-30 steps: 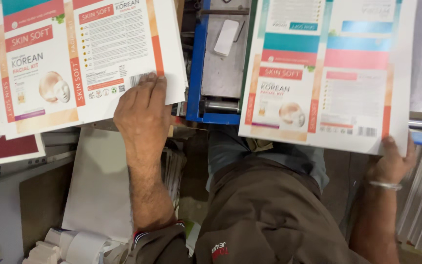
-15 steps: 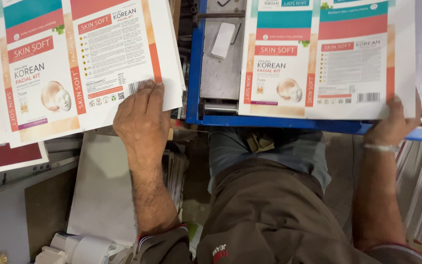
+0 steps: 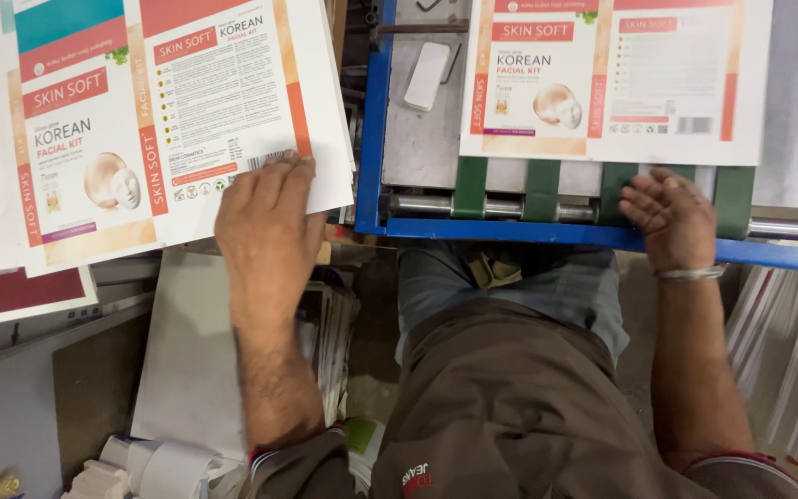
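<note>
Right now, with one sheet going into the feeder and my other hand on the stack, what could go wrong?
The right hand rests close to the green belts and metal roller just behind the printed sheet, so fingers could possibly get pinched. The left hand presses only one corner of the stacked sheets, which overhang the edge and might slide or crease. The small white block lies loose on the metal bed beside the sheet and could snag it.
</note>
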`<action>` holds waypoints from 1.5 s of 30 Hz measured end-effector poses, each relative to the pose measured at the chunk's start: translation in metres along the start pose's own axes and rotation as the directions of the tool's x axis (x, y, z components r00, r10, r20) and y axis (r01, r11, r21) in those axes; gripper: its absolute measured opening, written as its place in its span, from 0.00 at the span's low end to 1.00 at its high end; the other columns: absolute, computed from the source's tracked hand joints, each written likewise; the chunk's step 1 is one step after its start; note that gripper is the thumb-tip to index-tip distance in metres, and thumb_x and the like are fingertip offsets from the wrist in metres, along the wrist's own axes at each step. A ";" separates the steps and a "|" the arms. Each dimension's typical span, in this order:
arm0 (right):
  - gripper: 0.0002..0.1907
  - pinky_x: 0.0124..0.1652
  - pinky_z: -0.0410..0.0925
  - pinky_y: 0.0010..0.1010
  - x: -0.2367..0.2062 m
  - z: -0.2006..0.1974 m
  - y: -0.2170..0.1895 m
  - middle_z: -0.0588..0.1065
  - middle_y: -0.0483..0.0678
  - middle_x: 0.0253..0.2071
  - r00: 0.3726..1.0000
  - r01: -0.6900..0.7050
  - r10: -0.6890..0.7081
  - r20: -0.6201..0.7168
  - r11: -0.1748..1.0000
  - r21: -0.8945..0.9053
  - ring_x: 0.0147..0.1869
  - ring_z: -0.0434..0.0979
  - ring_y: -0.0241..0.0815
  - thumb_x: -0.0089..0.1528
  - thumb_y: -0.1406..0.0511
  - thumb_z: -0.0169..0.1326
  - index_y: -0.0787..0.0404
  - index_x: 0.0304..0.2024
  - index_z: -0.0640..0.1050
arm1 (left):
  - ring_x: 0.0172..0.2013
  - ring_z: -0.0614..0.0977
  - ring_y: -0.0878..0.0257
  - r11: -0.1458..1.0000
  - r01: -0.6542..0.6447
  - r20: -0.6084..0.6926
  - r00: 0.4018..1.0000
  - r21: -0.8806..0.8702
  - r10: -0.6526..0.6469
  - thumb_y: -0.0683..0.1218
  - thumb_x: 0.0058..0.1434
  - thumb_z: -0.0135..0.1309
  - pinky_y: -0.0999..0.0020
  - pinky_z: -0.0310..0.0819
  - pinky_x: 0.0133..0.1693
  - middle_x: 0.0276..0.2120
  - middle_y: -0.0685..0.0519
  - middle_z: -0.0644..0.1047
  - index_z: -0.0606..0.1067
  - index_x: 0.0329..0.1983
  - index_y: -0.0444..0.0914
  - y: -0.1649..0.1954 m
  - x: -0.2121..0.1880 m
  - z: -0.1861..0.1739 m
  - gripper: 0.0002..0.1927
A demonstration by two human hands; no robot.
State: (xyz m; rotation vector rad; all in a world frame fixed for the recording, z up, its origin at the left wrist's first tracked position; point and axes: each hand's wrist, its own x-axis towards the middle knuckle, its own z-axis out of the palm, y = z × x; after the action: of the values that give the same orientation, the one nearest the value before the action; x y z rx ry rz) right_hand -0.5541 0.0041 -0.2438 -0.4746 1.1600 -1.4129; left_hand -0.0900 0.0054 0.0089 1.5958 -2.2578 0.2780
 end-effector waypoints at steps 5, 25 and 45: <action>0.17 0.51 0.78 0.39 -0.015 0.006 0.007 0.77 0.58 0.53 0.996 -0.072 0.072 0.056 0.997 -0.007 0.53 0.82 0.51 0.75 0.65 0.44 0.70 0.61 0.70 | 0.59 0.79 0.47 0.974 0.036 -0.112 0.992 -0.224 -0.062 0.35 0.58 0.60 0.54 0.71 0.62 0.56 0.44 0.80 0.78 0.60 0.33 -0.034 0.001 -0.023 0.24; 0.21 0.58 0.76 0.40 -0.058 0.143 -0.031 0.74 0.55 0.60 0.970 -0.031 -0.018 0.241 0.980 0.195 0.63 0.78 0.49 0.71 0.69 0.49 0.66 0.67 0.67 | 0.65 0.69 0.42 0.973 -0.100 0.175 0.975 -0.210 0.138 0.60 0.61 0.60 0.35 0.50 0.69 0.61 0.36 0.70 0.73 0.61 0.29 0.112 0.004 0.018 0.36; 0.27 0.68 0.78 0.43 -0.057 -0.052 -0.015 0.73 0.61 0.67 0.893 0.418 -0.407 -0.191 0.908 0.021 0.68 0.81 0.54 0.69 0.81 0.44 0.74 0.72 0.64 | 0.52 0.83 0.53 0.995 0.007 -0.053 0.999 0.104 -0.002 0.35 0.56 0.63 0.59 0.78 0.53 0.52 0.45 0.81 0.79 0.54 0.32 0.013 0.002 0.008 0.21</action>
State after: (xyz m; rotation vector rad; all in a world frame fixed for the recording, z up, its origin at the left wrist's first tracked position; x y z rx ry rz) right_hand -0.5921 0.0722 -0.2343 -0.5812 1.2014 -1.8891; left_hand -0.1039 0.0048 0.0026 1.6251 -2.2327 0.4377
